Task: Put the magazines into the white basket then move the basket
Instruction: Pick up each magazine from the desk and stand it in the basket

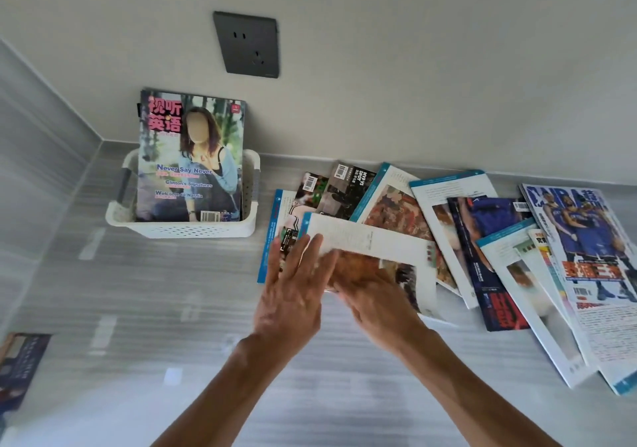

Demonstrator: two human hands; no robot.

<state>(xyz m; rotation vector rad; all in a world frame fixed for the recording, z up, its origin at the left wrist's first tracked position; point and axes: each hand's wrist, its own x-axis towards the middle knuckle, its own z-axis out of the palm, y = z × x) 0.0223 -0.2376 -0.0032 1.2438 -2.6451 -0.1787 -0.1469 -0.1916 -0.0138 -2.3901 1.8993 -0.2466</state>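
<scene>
— Where do we stand with the white-bordered magazine (372, 257)?

— It lies on top of the fanned pile along the back edge of the worktop (138, 308), long axis running left to right, directly under our hands. Our left hand (293, 295) rests on its left end, fingers (300, 257) straight and slightly spread. Our right hand (375, 305) is at its near edge; blur hides whether those fingers pinch it, so we cannot tell.

— And the white basket (193, 229)?

— Off to the left, against the back wall, already holding one upright magazine (189, 157). We judge the left hand nearer; the carry goes leftward and back.
</scene>
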